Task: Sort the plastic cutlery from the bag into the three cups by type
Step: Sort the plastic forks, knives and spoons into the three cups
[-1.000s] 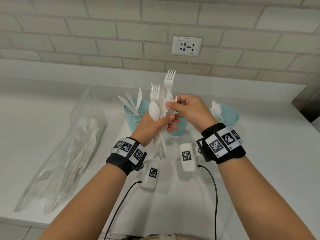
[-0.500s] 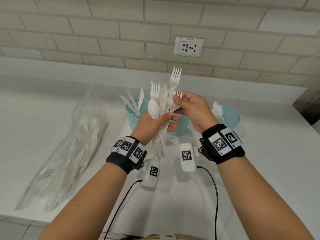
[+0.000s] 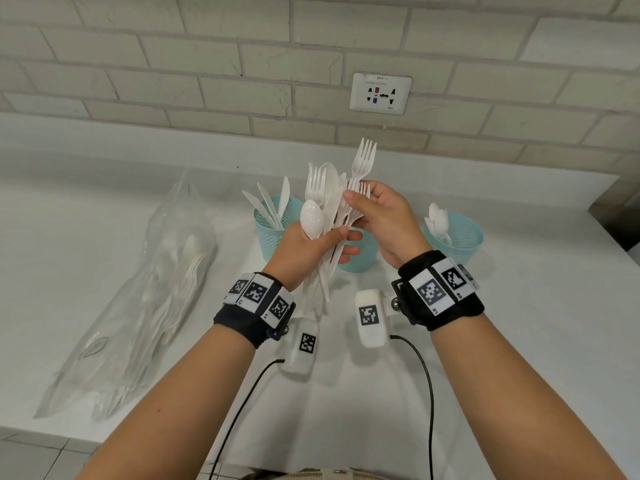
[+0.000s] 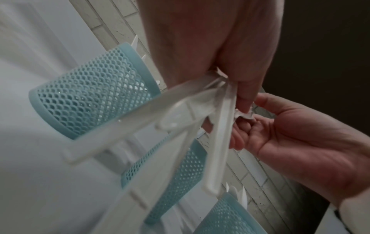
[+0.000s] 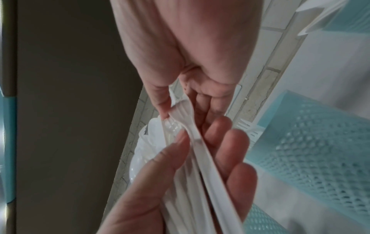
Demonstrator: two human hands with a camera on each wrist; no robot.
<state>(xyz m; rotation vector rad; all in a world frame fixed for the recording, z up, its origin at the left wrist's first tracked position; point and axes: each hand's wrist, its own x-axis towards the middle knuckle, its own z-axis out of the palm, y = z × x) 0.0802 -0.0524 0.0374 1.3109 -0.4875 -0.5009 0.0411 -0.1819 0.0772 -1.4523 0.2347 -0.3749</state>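
My left hand (image 3: pixel 311 251) grips a bunch of white plastic cutlery (image 3: pixel 323 202), forks and spoons, held upright above the counter. My right hand (image 3: pixel 375 216) pinches a fork (image 3: pixel 363 161) by its neck, and that fork stands higher than the rest of the bunch. Three teal mesh cups stand behind: the left cup (image 3: pixel 273 226) holds knives, the middle cup (image 3: pixel 356 258) is mostly hidden by my hands, the right cup (image 3: pixel 457 237) holds spoons. In the right wrist view thumb and fingers close on the fork's neck (image 5: pixel 180 109). The handles (image 4: pixel 218 142) fan out below my left hand.
A clear plastic bag (image 3: pixel 138 299) with more white cutlery lies on the white counter (image 3: pixel 536 323) at the left. A brick wall with a socket plate (image 3: pixel 380 93) rises behind the cups. A dark block (image 3: pixel 620 209) sits at the far right edge. The counter's front edge is near my forearms.
My right hand has shifted its pinch on the fork and drawn it a little up and to the right out of the bunch. My left hand keeps the bunch where it was.
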